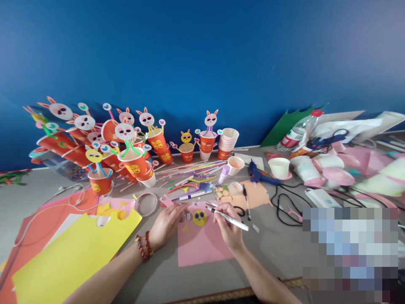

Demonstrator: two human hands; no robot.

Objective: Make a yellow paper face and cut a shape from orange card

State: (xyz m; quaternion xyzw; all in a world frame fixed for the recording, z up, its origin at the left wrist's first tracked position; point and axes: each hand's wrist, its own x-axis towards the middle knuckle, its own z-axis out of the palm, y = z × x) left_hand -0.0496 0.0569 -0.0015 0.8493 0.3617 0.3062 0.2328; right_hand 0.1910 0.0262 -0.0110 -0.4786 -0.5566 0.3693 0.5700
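My right hand (229,223) is closed round a white marker pen (228,218), its tip pointing left towards a small yellow paper face (200,218). That face lies on a pink paper sheet (199,249) on the grey table. My left hand (167,223) rests on the pink sheet's upper left corner, fingers curled and pressing near the yellow face. A red bead bracelet (144,247) circles the left wrist.
Orange paper cups with rabbit faces (126,147) crowd the back left. Yellow (76,257) and orange paper sheets lie at the left. A blue glue gun (257,175), white cups (280,166), a stack of cups (228,143), a water bottle (299,131), straws and cables fill the right and middle.
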